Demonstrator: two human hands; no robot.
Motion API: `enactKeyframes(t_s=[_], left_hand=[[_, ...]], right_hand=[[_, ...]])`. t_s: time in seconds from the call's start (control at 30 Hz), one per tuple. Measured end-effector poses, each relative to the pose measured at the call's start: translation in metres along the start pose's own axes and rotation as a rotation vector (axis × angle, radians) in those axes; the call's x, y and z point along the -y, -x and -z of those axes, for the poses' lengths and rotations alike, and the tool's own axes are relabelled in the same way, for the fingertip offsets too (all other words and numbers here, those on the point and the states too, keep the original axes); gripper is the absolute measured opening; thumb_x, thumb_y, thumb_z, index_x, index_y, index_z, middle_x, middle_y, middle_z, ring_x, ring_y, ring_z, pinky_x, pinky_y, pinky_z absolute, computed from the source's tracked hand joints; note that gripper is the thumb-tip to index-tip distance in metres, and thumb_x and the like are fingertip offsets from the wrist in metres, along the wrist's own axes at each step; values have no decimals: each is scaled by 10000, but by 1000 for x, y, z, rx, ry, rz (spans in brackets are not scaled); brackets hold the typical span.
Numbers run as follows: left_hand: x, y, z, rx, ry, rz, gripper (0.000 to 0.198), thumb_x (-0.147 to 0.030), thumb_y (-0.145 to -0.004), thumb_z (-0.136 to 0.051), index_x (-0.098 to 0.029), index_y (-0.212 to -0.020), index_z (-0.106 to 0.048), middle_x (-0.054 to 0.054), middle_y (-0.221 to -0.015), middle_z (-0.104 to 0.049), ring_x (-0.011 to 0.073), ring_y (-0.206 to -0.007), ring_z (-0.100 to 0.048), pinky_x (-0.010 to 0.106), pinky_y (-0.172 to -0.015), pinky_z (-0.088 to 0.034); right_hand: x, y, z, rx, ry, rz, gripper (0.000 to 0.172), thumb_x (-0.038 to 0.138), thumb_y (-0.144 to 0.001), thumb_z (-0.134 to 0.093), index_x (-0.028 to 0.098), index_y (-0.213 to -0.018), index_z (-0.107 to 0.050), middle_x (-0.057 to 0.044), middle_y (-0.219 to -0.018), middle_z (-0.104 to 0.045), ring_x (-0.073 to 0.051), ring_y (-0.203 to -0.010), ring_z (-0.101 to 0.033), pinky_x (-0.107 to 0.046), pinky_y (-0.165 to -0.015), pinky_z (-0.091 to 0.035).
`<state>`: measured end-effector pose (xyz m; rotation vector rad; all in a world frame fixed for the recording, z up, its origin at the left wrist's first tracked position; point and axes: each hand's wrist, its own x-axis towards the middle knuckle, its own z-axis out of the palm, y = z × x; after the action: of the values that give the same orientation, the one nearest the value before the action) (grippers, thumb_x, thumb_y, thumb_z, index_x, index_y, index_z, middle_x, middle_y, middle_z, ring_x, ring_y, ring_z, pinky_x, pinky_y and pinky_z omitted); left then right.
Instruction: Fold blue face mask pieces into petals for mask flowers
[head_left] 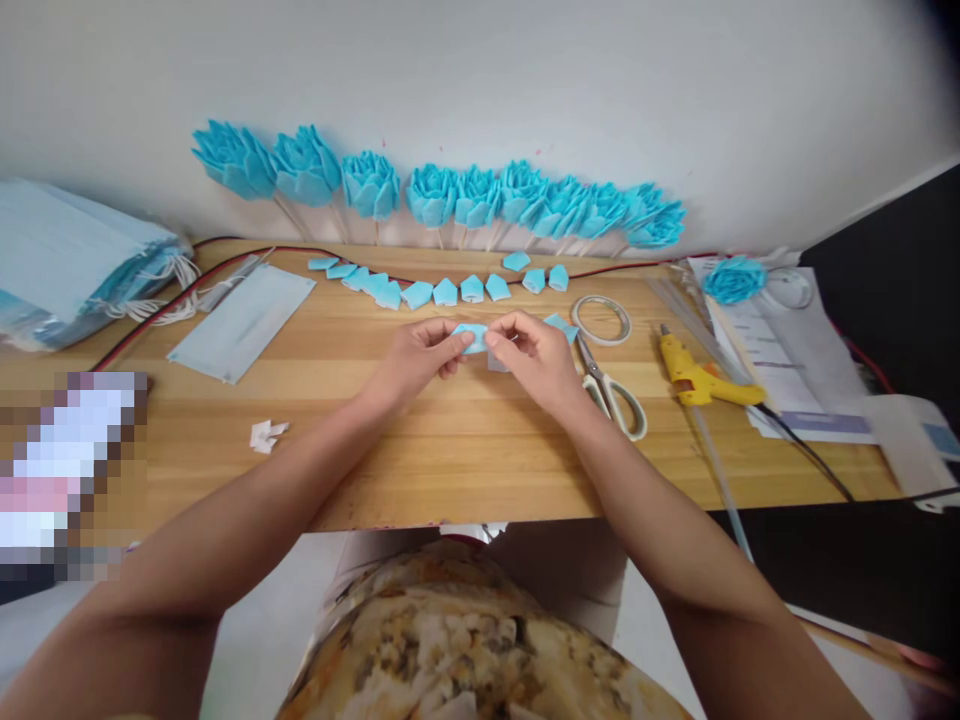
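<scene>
Between my two hands is a small light-blue fabric petal piece [471,338]. My left hand [431,352] pinches its left end, and my right hand [529,352] grips the right end with thumb and finger. Part of a pale scrap [497,363] shows under the right hand. Just beyond the hands, several folded blue petals [445,292] lie in a curved row. A blue fabric piece [561,326] lies by the right hand, close to scissors [616,396] with pale handles, which the right wrist partly hides.
Blue fabric flowers [367,185] on sticks lean along the wall. Left are a face mask [244,322], a bag of masks [71,262], white scraps [266,436] and a blurred phone [71,460]. A tape roll [601,320], yellow glue gun [697,378], blue flower [735,280] and papers [780,370] lie right.
</scene>
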<state>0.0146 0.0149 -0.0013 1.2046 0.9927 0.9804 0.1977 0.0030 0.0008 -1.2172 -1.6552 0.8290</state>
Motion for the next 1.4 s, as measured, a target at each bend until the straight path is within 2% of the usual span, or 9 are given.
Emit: enactKeyframes(t_s=[0.5, 0.6, 0.83, 1.07, 1.4], left_hand=[[-3, 1, -2, 9, -15, 41, 315, -433, -700, -811, -175, -664, -634, -31, -579, -586, 75, -523, -474, 229, -541, -403], [-3, 2, -1, 6, -22, 44, 316, -439, -702, -810, -178, -672, -634, -26, -591, -592, 79, -530, -481, 233, -546, -411], [0, 0, 1, -19, 4, 29, 343, -467, -698, -820, -184, -680, -627, -25, -601, -600, 80, -530, -485, 236, -549, -414], [0, 0, 0, -16, -4, 32, 358, -485, -685, -838, -181, -694, -649, -28, -600, -604, 81, -535, -487, 236, -558, -423], [0, 1, 0, 3, 33, 44, 325, -455, -696, -832, -185, -698, -651, -29, -604, -605, 78, -531, -492, 232, -553, -421]], right_hand=[[1, 1, 1, -42, 33, 8, 171, 339, -882, -612, 216, -763, -607, 15, -713, -621, -119, -615, -474, -280, -601, -397], [-1, 1, 1, -35, 13, -12, 177, 348, -889, -625, 219, -768, -613, 15, -713, -621, -123, -616, -484, -284, -604, -408], [-9, -2, 4, -8, -122, -115, 307, 485, -922, -608, 217, -783, -664, 5, -699, -620, -143, -667, -569, -287, -636, -452], [-3, -2, 3, 80, -168, -131, 218, 416, -838, -689, 204, -807, -651, 22, -698, -593, -132, -662, -547, -293, -643, -444], [-7, -4, 1, 83, -180, -124, 217, 402, -828, -699, 211, -786, -605, 30, -698, -583, -120, -645, -538, -287, -624, -439]])
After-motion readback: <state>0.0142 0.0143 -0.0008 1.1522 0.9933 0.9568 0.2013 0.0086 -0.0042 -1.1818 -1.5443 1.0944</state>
